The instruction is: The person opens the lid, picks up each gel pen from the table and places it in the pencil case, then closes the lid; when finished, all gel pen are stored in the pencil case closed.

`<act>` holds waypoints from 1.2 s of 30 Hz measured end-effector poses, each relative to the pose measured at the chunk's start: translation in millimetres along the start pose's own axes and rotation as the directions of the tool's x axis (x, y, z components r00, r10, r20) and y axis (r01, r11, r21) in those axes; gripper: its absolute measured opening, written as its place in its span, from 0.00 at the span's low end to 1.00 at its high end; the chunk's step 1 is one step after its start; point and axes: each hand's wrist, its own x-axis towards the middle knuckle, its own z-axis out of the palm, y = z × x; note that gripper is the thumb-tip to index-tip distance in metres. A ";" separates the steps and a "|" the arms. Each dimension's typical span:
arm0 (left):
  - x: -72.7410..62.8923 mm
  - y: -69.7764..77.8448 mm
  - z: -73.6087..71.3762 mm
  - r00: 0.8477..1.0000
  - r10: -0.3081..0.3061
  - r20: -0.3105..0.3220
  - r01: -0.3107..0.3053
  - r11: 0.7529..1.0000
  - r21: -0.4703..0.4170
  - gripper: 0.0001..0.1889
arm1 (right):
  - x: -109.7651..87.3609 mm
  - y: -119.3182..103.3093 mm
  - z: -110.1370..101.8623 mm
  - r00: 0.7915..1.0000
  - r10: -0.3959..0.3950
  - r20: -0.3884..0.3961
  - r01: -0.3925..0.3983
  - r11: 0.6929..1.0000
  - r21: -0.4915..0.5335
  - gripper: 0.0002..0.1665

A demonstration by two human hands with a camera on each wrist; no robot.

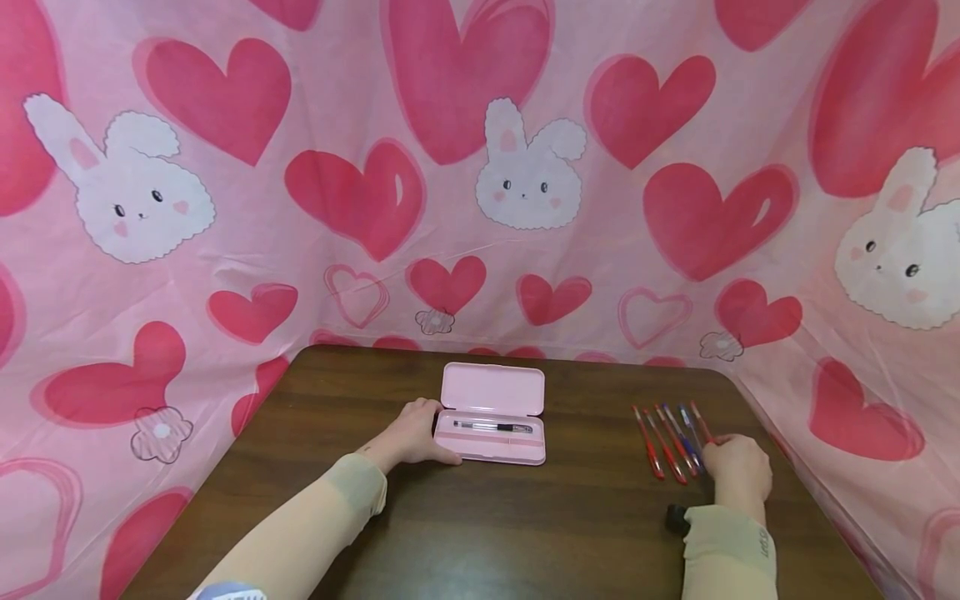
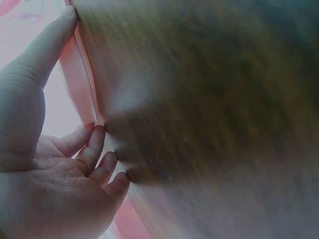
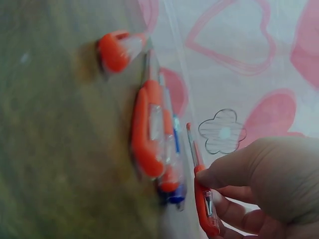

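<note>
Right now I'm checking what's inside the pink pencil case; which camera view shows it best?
The head view: it shows the pink pencil case whole, lid open, with one pen inside. The left wrist view shows only parts of its edge, beside the left hand; the right wrist view shows none of it.

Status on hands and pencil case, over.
Left fingers holding pencil case. Right fingers pinching red pen. Case open, one pen inside. Nothing visibly in the way.

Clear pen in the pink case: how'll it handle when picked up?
The clear pen probably stays stiff: straight, hard-looking barrel. Likely light, being slim. Rolling seems limited while the pink case surrounds it with raised walls.
</note>
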 end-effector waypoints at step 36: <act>0.3 1.2 -0.1 1.000 -0.012 0.008 0.013 1.000 -0.011 0.55 | -18.6 -92.9 28.8 0.928 -0.342 -0.148 0.346 0.938 0.002 0.19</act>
